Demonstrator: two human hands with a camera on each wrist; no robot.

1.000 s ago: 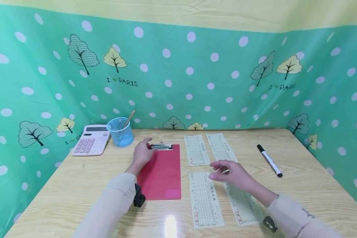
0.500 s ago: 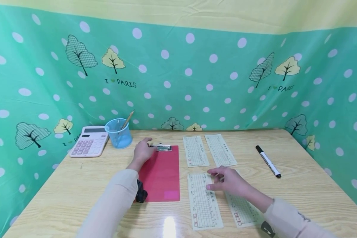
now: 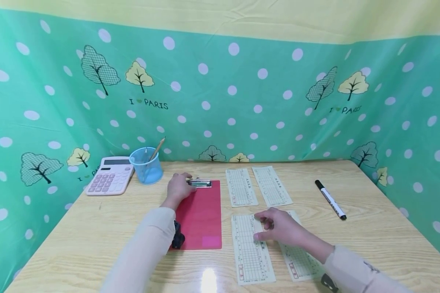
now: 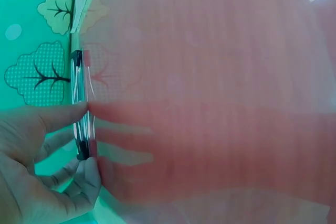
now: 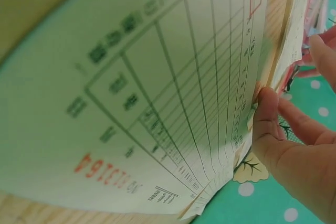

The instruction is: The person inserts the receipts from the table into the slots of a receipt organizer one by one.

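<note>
A red clipboard (image 3: 201, 221) lies left of the table's middle with its metal clip (image 3: 204, 184) at the far end. My left hand (image 3: 178, 189) grips its upper left corner, thumb and bent fingers at the clip's end; the left wrist view shows the fingertips against the clip (image 4: 80, 135). Right of the board, the lower left printed slip (image 3: 250, 254) lies under my right hand (image 3: 283, 228), whose thumb and fingers are spread apart at its upper right edge. That hand partly covers the lower right slip (image 3: 301, 262).
Two more printed slips, the upper left slip (image 3: 240, 188) and the upper right slip (image 3: 272, 186), lie farther back. A black-and-white marker (image 3: 331, 199) is at the right. At the back left stand a pink calculator (image 3: 110, 177) and a blue cup (image 3: 148, 169) holding a pencil (image 3: 157, 148).
My right hand has come down and slightly left to the lower left slip's edge, uncovering the upper right slip. The left hand stays at the clip, shifting a little right.
</note>
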